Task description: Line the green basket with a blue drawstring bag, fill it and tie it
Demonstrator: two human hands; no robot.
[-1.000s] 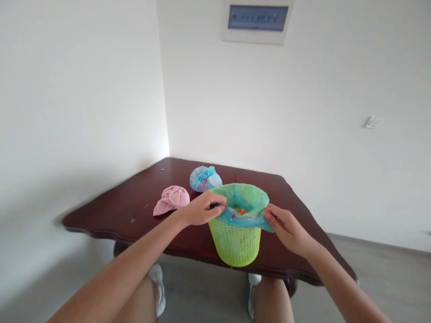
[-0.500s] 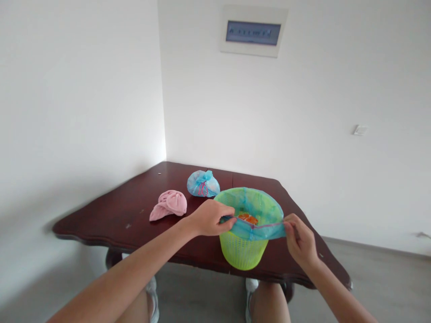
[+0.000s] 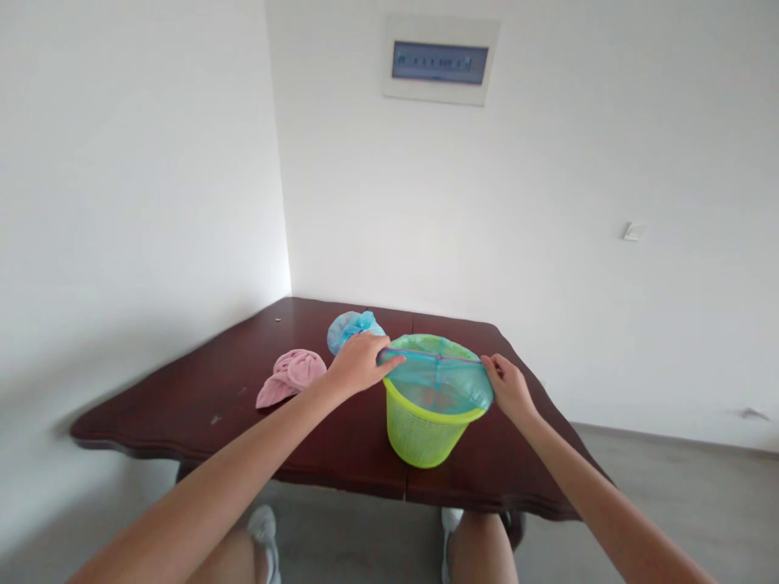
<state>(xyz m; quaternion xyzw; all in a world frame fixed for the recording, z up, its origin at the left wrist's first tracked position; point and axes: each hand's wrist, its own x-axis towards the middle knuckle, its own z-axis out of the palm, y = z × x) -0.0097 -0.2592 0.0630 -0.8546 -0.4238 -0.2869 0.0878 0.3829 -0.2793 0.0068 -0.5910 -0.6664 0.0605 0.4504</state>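
A yellow-green slatted plastic basket (image 3: 423, 438) stands upright on the table, lined with a thin blue garbage bag (image 3: 447, 381). My left hand (image 3: 362, 361) pinches the bag's near edge at the basket's left side. At the right side my right hand (image 3: 508, 388) is closed on the same edge. Between both hands the edge, with its purple-pink drawstring, is pulled taut above the basket's mouth. The bag film veils the basket's inside, and a faint reddish patch shows through it.
A tied blue bag (image 3: 350, 326) lies behind my left hand, partly covered by it. To the left is a crumpled pink cloth (image 3: 293, 375). The dark red-brown table (image 3: 243, 357) has wavy edges and touches the walls at its far left corner.
Both hands have lifted the bag's near edge off the basket's front rim and drawn it back over the mouth. The orange thing inside, plain before, is now veiled by film.
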